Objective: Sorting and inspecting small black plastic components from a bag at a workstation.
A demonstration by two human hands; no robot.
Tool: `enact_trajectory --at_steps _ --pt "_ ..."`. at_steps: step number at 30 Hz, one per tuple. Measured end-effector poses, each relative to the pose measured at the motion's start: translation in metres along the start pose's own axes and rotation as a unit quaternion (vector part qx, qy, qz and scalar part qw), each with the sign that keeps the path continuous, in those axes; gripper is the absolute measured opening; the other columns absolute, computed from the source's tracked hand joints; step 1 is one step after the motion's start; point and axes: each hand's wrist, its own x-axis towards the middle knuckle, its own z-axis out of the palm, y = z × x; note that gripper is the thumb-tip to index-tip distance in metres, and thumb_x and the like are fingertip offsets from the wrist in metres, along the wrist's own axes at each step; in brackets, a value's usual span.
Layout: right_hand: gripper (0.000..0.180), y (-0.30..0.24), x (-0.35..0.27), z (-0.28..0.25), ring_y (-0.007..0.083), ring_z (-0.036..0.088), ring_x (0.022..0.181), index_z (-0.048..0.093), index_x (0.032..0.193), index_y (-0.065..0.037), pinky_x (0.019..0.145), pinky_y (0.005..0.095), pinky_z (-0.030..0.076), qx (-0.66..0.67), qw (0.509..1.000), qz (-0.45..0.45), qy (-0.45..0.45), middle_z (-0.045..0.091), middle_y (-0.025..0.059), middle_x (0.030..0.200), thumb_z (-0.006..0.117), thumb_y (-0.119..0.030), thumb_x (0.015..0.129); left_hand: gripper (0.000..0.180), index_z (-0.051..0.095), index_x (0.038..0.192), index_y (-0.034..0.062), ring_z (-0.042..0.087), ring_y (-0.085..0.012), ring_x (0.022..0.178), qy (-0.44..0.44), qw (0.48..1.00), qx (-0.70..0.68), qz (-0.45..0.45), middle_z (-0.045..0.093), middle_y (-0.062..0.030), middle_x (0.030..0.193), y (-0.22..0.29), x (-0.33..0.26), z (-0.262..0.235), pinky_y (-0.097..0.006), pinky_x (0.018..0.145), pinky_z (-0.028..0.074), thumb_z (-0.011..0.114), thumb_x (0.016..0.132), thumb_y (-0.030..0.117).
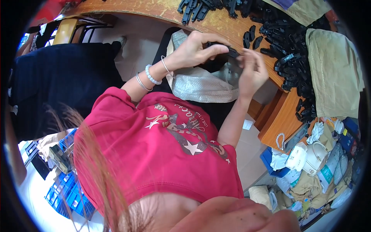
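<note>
My left hand point(199, 50), with bracelets at the wrist, is closed around a small, slim black plastic part point(232, 52), its thumb laid along the top. My right hand point(253, 71) has its bent fingers pinched at the right end of this part, the fingertips slightly blurred. Both hands are above my lap, close to the table's front edge. Beneath them lies a white woven sack point(201, 86) with a dark opening. Just beyond the hands, a few loose black plastic parts point(252, 36) rest on the wooden table point(147, 7).
A large heap of black plastic parts point(288, 58) covers the right side of the table, beside a beige cloth sack point(334, 73). Bags and a white handbag point(316, 157) crowd the lower right. Blue crates point(69, 193) stand at lower left; a person in dark clothing point(69, 85) is at left.
</note>
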Motion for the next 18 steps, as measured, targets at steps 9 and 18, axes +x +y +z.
enact_trajectory --at_steps 9,18 --pt "0.021 0.020 0.042 -0.040 0.0280 0.055 0.086 0.067 0.098 -0.005 0.073 0.0372 0.046 -0.496 0.846 -0.182 0.069 0.051 0.0100 0.089 0.069 -0.005 0.077 0.018 0.058 0.079 0.0016 0.057 -0.0100 0.048 0.146 0.985 -0.089 0.003 0.061 -0.0058 0.063 -0.016 0.059 -0.089 -0.025 0.045 0.047 0.070 0.083 0.015" --pt "0.016 0.033 0.033 -0.039 0.0310 0.061 0.086 0.064 0.098 0.000 0.076 0.0373 0.050 -0.437 0.840 -0.304 0.106 0.064 0.0145 0.093 0.064 -0.010 0.086 0.013 0.065 0.072 0.0049 0.067 -0.0281 0.067 0.046 0.760 0.623 0.178 0.065 -0.0112 0.071 -0.013 0.084 -0.084 -0.039 0.055 0.052 0.057 0.076 0.015"
